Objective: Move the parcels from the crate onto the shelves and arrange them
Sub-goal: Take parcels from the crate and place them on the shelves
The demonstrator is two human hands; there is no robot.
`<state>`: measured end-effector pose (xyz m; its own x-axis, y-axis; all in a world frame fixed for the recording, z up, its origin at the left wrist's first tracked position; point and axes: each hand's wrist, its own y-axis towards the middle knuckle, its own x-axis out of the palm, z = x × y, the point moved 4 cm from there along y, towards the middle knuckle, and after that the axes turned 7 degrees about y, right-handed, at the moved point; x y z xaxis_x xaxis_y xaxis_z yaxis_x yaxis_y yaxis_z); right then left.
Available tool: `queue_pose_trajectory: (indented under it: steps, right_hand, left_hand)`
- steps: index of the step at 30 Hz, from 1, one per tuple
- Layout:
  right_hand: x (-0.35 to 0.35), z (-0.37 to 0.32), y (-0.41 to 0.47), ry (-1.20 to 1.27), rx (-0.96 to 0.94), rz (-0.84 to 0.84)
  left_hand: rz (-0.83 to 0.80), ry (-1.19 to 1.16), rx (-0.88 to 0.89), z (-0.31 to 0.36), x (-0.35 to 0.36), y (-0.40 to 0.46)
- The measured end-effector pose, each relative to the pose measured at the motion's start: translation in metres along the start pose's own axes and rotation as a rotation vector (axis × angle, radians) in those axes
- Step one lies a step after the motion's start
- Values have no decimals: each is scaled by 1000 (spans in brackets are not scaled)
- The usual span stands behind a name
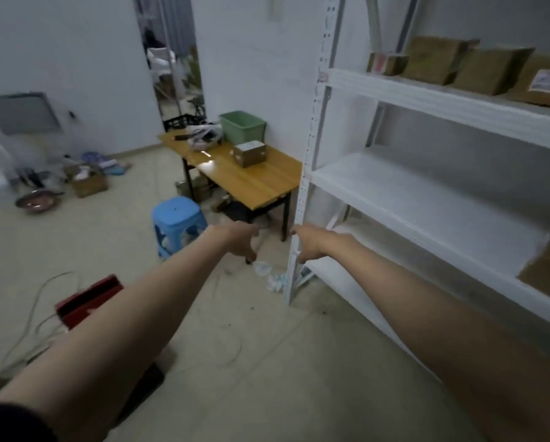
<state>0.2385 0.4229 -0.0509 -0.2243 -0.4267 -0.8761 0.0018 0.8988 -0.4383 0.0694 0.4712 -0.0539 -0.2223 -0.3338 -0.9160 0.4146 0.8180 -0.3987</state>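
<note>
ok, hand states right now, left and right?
Left hand: held out over the floor, fingers loosely curled, no grip on anything.
Right hand: beside the shelf post, also empty.

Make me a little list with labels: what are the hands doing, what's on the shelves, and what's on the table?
left hand: stretched forward over the floor, holds nothing that shows
right hand: stretched forward beside the shelf post, holds nothing that shows
top shelf: row of brown parcels
middle shelf: no parcel in the part that shows
lower shelf: one brown parcel at the right edge
table: green bin, small box, some blurred items
floor: blue stool, red box
</note>
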Motion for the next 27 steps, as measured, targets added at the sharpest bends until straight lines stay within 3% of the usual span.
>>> queue_pose_trajectory:
  steps: [8,14,21,27]
  right_hand:
    - [77,-221,68,-113,-300,-115]
    - [144,-371,84,-165,-488,-167]
    - [206,-480,94,-209,-588,-263]
    - [249,-541,118,-261,-635,-352]
  left_hand:
    - [-49,-92,-324,-207,105,-109]
    - [-175,-166,-497,-328,179,-193]
    - [-244,-294,-623,-410,249,-256]
    - [-326,-376,-677,-489,344,-251]
